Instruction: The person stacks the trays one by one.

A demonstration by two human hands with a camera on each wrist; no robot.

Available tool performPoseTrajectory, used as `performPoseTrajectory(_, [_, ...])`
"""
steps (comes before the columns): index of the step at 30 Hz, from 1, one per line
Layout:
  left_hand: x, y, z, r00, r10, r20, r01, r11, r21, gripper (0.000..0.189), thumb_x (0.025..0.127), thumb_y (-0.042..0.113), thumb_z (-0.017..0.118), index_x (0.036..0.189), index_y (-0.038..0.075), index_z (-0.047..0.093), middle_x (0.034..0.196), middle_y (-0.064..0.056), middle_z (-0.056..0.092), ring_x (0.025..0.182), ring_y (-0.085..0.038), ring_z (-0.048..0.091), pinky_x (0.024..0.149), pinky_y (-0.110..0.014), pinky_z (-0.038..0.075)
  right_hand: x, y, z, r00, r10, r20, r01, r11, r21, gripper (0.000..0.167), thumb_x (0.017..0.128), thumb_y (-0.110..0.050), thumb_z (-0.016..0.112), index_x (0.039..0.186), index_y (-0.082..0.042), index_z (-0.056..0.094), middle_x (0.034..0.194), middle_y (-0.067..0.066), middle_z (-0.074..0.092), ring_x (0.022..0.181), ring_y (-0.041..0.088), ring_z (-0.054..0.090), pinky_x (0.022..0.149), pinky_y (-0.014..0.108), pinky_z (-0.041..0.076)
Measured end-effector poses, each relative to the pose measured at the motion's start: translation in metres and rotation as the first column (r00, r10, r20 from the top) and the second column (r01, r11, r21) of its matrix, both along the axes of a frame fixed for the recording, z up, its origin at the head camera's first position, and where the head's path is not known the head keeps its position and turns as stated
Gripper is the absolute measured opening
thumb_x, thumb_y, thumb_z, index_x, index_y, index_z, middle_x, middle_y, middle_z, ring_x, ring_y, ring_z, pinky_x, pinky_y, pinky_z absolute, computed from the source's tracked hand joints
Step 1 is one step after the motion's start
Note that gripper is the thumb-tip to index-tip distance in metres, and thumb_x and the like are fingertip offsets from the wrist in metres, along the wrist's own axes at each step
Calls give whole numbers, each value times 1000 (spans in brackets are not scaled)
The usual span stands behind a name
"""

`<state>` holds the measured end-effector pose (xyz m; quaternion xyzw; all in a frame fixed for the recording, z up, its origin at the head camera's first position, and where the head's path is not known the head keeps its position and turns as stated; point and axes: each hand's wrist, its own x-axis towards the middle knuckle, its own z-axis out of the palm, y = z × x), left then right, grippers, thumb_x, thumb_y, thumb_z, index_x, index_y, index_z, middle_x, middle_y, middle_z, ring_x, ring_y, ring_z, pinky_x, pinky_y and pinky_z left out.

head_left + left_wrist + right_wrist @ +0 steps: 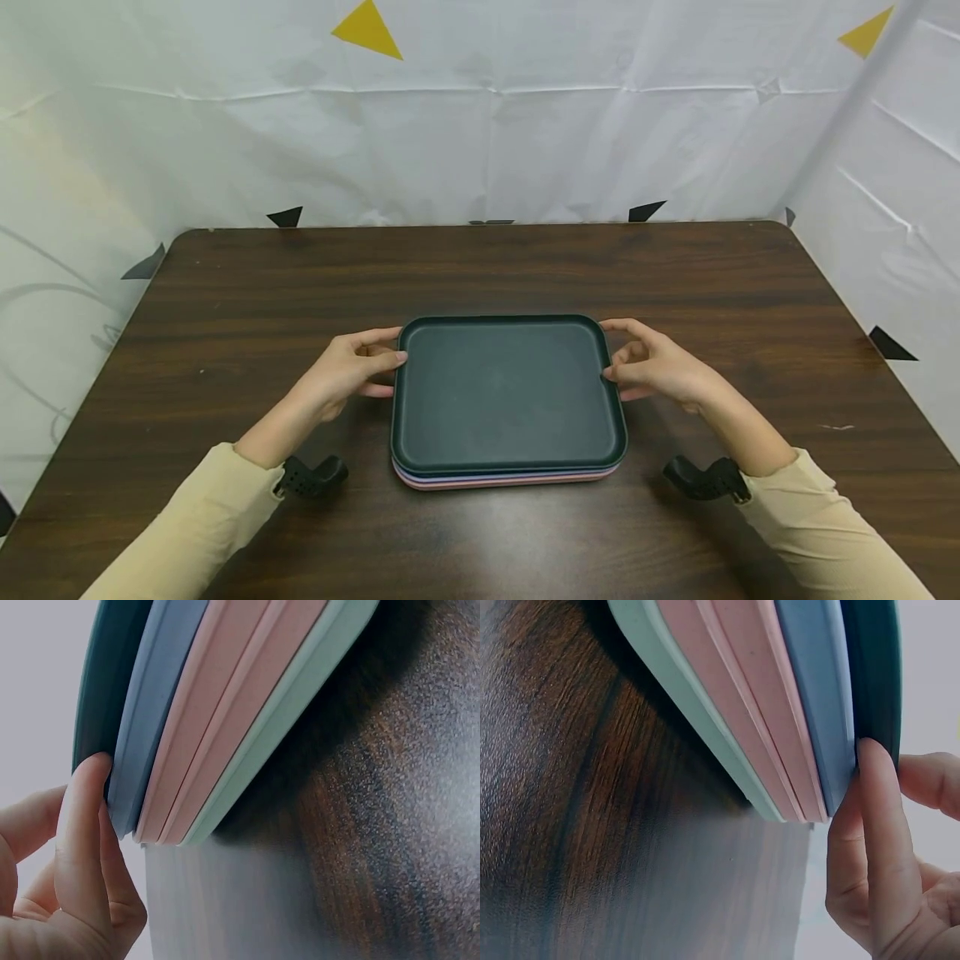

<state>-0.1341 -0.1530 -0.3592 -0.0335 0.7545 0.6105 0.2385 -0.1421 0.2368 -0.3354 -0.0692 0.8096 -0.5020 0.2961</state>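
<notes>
A dark green rectangular tray (510, 392) lies on top of a stack of trays in the middle of the table. Beneath it, in the left wrist view, come a blue tray (150, 712), two pink trays (202, 697) and a light green tray (289, 697) at the bottom. My left hand (348, 367) pinches the dark green tray at its left edge, thumb on the rim. At the opposite short edge, my right hand (652, 367) pinches the same tray. In both wrist views a fingertip sits at the seam between the dark green and blue trays.
The stack stands on a dark brown wood-grain table (262, 283) with rounded far corners. White sheeting (487, 150) rises behind the table and at both sides. Black wrist mounts (311, 477) project inward from both cream sleeves (217, 508).
</notes>
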Motion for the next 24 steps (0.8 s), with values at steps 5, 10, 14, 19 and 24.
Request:
performPoseTrajectory(5, [0,0,1,1000,1,16,-1,1000,-5,56,95,14,58,146,6,37,102,-3,57,91,-9,62,79,-30,60,-1,0,0,1000,3,3,-3,1000,0,69,92,-6,56,150,-4,17,90,4,56,93,9,64,78,35,60])
performPoseTrajectory(10, [-1,-1,2,1000,-9,17,9,1000,-17,56,95,14,58,146,7,37,105,-5,57,95,-13,62,80,-30,60,-1,0,2,1000,-1,3,1,1000,11,69,91,-5,56,149,-4,18,90,4,56,93,9,64,78,34,60])
performPoseTrajectory(14, [0,-1,2,1000,-15,19,15,1000,-20,57,95,14,58,147,7,36,108,-6,56,103,-17,60,81,-31,60,-1,-1,2,1000,1,-5,-1,1000,8,69,91,-6,56,149,-3,19,89,3,56,91,8,65,77,31,59])
performPoseTrajectory(19, [1,-1,0,1000,-14,25,14,1000,-20,58,95,14,58,147,8,35,109,-7,53,106,-19,59,81,-31,60,-1,-3,0,1000,-3,-17,4,1000,31,71,90,-8,60,149,-2,21,89,2,55,86,9,63,79,30,57])
performPoseTrajectory(24, [2,-2,0,999,-21,24,22,1000,-19,58,95,14,58,148,9,35,112,-9,51,110,-21,58,81,-31,60,-1,-3,-1,1000,2,-29,0,999,52,73,90,-10,62,149,-2,21,89,2,54,84,10,61,80,32,58])
